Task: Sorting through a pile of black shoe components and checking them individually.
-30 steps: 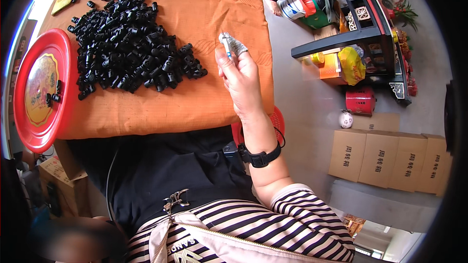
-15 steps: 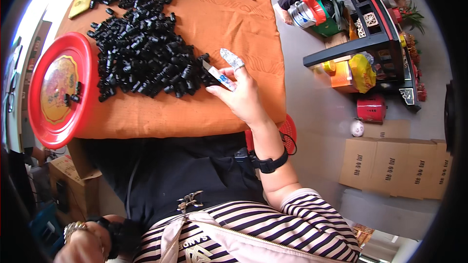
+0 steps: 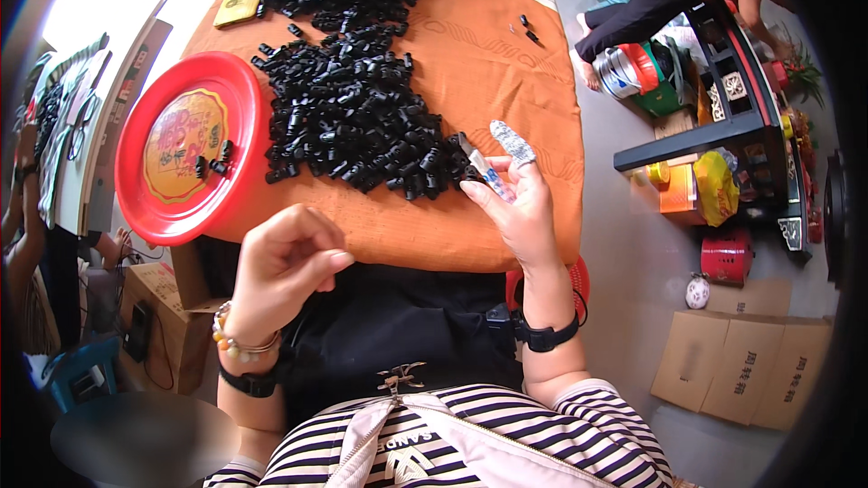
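"Where's the tool [image 3: 489, 172]?"
"Clamped in the right hand [image 3: 528, 210], above the counter [image 3: 493, 63], at the right side of the black parts [image 3: 348, 117]."
"And the left hand [image 3: 282, 258]?"
"Curled, near and right of the red tray [image 3: 242, 95]; I can't tell whether it holds anything."

Bright in here, white glare at upper left.
Before me the orange cloth-covered worktop [image 3: 493, 81] is well lit; edges bow into blackness, the lower left blurs.
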